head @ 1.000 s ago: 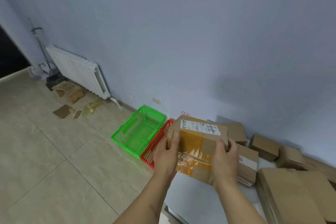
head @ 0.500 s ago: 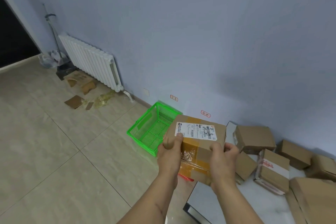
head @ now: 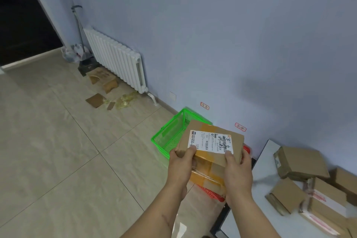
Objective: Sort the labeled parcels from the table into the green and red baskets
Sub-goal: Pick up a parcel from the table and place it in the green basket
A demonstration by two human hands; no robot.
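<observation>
Holding a labelled parcel over the baskets

Gripping the parcel [head: 211, 152] from both sides, the left hand [head: 182, 163] curls round its left end with the thumb on the white label [head: 210, 142], and the right hand [head: 236, 170] clasps the right end, thumb at the label's near edge. The parcel hangs in the air above the floor, tipped so the label faces up.

Behind it at twelve o'clock sits the green basket [head: 168, 137], its right half covered by the parcel. The red basket [head: 210, 192] shows only as slivers under the parcel and beside the right wrist; what lies in it I cannot tell.

At three o'clock the white table [head: 258, 170] has its dark left edge just beside the right forearm; other brown parcels [head: 301, 162] lie on it, those lowest and farthest right cut off by the frame. Wide tiled floor [head: 58, 150] lies open toward nine o'clock. Two small red-bordered tags [head: 204, 105] on the wall are too small to read. A radiator [head: 117, 58] stands at eleven o'clock with cardboard scraps [head: 96, 100] on the floor before it.
</observation>
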